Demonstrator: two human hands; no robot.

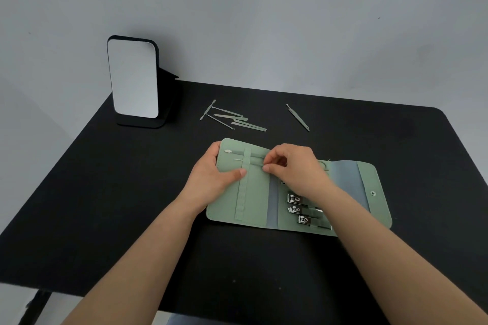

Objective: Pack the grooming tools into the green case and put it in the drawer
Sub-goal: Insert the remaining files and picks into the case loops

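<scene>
Both hands work over the open green fold-out case, which lies flat on the black tabletop at the centre of the frame. The left hand grips the case's upper left edge, thumb pressed flat on the lining beside the vertical elastic strap. The right hand pinches the end of a thin green-handled tool that passes under that strap. Above it, a second slim tool with a pale spade tip already sits under the strap. Three shiny metal nail clippers are tucked into the case's middle panel, lower right of the hands. Loose slender green tools lie in a small heap on the tabletop above the case, with green tweezers apart to their right. A black-framed standing mirror is at upper left.
</scene>
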